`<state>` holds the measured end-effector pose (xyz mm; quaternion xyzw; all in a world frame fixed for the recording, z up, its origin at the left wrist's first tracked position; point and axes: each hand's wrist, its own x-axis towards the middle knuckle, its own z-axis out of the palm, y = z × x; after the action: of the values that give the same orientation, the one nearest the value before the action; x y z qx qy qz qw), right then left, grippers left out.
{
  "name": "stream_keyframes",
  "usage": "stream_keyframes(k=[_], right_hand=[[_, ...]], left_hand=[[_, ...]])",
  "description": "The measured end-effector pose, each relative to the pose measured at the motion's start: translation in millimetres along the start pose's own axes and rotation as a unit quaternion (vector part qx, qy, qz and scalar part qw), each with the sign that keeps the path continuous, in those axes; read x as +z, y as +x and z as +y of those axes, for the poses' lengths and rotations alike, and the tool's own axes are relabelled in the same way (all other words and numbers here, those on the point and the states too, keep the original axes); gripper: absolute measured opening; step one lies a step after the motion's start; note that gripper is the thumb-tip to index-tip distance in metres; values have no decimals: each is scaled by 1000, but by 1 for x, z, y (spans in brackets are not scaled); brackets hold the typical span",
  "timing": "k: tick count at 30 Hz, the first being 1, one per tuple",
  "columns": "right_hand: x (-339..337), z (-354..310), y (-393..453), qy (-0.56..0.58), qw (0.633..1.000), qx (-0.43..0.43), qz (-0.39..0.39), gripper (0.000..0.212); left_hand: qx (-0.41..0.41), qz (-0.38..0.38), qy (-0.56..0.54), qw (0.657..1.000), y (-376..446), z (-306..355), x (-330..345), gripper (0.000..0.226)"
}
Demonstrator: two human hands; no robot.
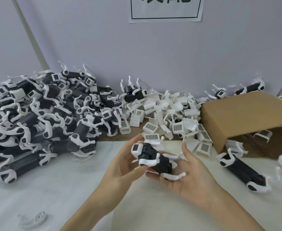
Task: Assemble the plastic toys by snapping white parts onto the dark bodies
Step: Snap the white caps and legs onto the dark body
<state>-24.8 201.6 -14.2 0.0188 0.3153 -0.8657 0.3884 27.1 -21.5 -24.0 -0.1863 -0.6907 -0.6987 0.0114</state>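
Resting across the right hand's (188, 179) curled fingers, the toy (153, 160) has its white head pinched by the left hand (125, 162) above the desk's (70, 189) near edge.

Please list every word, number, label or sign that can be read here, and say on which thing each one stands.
Paper sign on the wall: green characters inside a green frame, cut off by the top edge of the picture, so they cannot be read.
White grille parts, held toy, cardboard box: no readable text.
Nothing else carries legible writing.
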Motion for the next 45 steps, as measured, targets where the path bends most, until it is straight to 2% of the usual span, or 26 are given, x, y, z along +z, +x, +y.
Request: stream_keyframes(k=[3, 5, 6, 8, 9, 10, 12, 15, 17, 20, 22, 24, 26, 28, 30, 33, 36, 38, 41, 45], right_hand=[[2, 6, 1, 33, 999, -40, 1, 46], [1, 9, 1, 47, 994, -97, 16, 42], [1, 11, 2, 47, 992, -114, 25, 38], [0, 14, 3, 42, 991, -120, 33, 32], [-2, 14, 3, 42, 992, -117, 34, 34], [-3, 14, 3, 45, 992, -114, 37, 38], [-5, 15, 4, 52, 992, -111, 39, 42], [-5, 17, 5, 49, 987, -145, 49, 34], [-5, 18, 6, 0, 979, -193, 66, 35], [-1, 16, 4, -147, 959, -233, 59, 40], [5, 16, 3, -202, 954, -218, 46, 42], [12, 17, 2, -221, 961, -162, 33, 42], [15, 18, 1, -269, 956, -110, 42, 58], [16, 19, 1, -303, 944, -118, 50, 59], [12, 18, 1, -316, 931, -172, 62, 55], [4, 12, -1, -396, 883, -242, 74, 60], [-1, 6, -5, -498, 825, -260, 53, 77], [-5, 6, -7, -573, 765, -286, 66, 87], [-9, 9, -5, -653, 688, -308, 75, 92], [-11, 10, -4, -712, 625, -307, 88, 89]], left_hand=[[3, 28, 8, 1000, 16, -9, -2, 52], [-61, 111, -23, 992, 38, -18, -5, 44], [-42, 125, -38, 991, 42, -19, -2, 43], [-3, 88, -21, 996, 28, -18, 7, 43], [20, 59, 17, 998, 19, -11, 12, 40], [10, 77, 20, 997, 14, -3, 18, 38], [0, 92, -26, 995, 6, 0, 24, 37], [12, 86, -33, 996, 7, 2, 23, 39], [-5, 105, -51, 993, 13, 5, 26, 40], [-22, 167, -93, 981, 13, 0, 24, 35], [-31, 190, -107, 976, 14, -1, 20, 36], [-40, 198, -137, 970, 16, 0, 16, 38], [-46, 201, -183, 961, 16, 4, 12, 40], [-64, 208, -192, 957, 16, 4, 9, 45], [-108, 208, -148, 961, 15, 4, 9, 56], [-124, 166, -21, 978, 11, 0, 9, 62], [-63, 125, 46, 989, 8, -3, 2, 31], [-15, 117, 84, 990, 10, -4, -6, 28], [54, 114, 232, 964, 8, -9, -17, 51], [43, 85, 332, 938, 4, -10, -23, 81]])
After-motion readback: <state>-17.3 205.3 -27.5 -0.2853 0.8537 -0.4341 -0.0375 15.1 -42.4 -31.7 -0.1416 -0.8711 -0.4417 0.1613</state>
